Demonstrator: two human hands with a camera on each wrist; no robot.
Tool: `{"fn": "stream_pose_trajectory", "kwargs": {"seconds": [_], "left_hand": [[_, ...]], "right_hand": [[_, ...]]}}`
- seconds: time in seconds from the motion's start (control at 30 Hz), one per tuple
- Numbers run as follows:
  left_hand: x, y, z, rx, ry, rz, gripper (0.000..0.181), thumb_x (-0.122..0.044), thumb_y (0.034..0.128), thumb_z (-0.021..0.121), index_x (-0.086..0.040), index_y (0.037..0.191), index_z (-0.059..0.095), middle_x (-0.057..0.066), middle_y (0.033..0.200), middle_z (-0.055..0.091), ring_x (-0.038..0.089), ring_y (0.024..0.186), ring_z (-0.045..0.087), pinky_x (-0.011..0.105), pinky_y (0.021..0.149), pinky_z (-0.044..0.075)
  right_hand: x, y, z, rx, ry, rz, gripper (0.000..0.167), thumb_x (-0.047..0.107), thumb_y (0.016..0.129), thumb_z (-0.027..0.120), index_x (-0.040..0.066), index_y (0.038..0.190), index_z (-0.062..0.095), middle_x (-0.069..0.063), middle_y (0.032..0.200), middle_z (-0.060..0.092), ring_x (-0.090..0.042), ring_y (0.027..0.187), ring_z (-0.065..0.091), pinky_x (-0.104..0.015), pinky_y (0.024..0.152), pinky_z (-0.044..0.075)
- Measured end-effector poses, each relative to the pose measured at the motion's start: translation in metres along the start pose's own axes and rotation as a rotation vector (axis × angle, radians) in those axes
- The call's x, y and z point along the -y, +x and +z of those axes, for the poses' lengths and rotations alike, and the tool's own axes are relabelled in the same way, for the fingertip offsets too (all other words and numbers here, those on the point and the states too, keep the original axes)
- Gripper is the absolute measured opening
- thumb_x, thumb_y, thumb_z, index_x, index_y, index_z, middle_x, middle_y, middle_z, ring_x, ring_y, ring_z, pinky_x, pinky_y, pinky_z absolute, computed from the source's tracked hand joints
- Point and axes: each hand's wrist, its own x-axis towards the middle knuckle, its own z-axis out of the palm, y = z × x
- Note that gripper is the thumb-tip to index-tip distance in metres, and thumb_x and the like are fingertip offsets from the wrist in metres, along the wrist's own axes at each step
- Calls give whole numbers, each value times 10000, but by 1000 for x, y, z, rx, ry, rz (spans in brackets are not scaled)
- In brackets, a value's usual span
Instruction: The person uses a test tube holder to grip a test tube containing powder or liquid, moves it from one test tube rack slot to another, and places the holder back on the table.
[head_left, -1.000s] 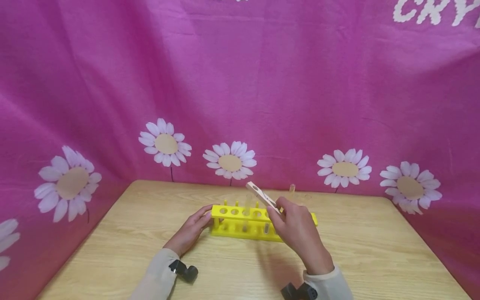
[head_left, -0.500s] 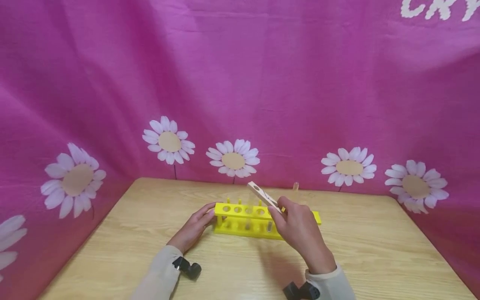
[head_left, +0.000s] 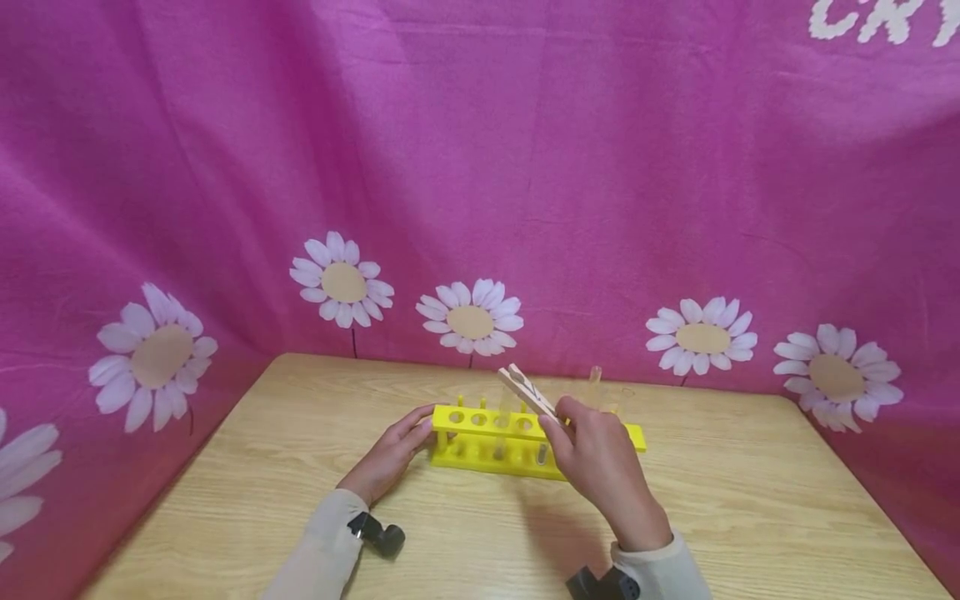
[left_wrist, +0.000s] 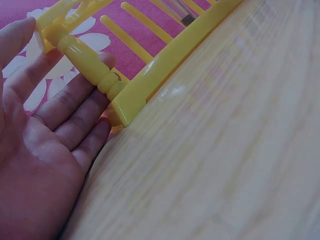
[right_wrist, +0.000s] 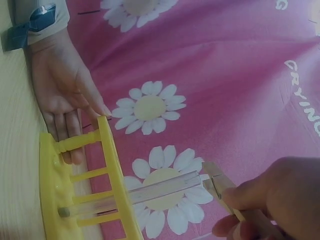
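A yellow test tube rack (head_left: 480, 463) stands on the table, its left end held by my left hand (head_left: 390, 454). In the left wrist view my left hand (left_wrist: 50, 130) has its thumb at the top plate and its long fingers behind the end post. My right hand (head_left: 607, 467) pinches a wooden clamp (head_left: 529, 394) above the rack, jaws slightly apart. In the right wrist view the clamp (right_wrist: 220, 190) is at the mouth of a clear tube (right_wrist: 165, 189) seated upright in the rack. Another tube's lower end (head_left: 542, 454) shows in the rack, left of my right hand.
Behind the rack's right part, a clear tube (head_left: 595, 379) rises beyond my right hand. A pink cloth (head_left: 570, 208) with white daisies hangs behind the wooden table (head_left: 720, 500). Black wrist devices sit on both sleeves.
The clamp's jaws have parted slightly at the tube's mouth. The head view has shifted a little, so rack and hands appear slightly farther right. My left hand keeps its place on the rack.
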Motion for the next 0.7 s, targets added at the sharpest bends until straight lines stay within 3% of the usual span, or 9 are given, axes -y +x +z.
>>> {"fn": "stream_pose_trajectory", "kwargs": {"seconds": [0.37,0.7], "left_hand": [[0,2,1,24,2,20,531,-411,1016,453,-126,1461,399,127,1472,395,275,1302,429,483,1147,251],[0,2,2,20,-7,19,502,-394,1017,462,-147,1452,419,90,1489,381,254,1349,385,459,1152,247]], "right_hand": [[-2,-1,0,-9,-28,-46,235,173,893,695,143,713,547,59,492,370,-82,420,314,-219,382,228],[-1,-2,2,31,-50,-30,219,198,903,684,141,733,558,58,514,423,-95,423,348,-232,388,260]]}}
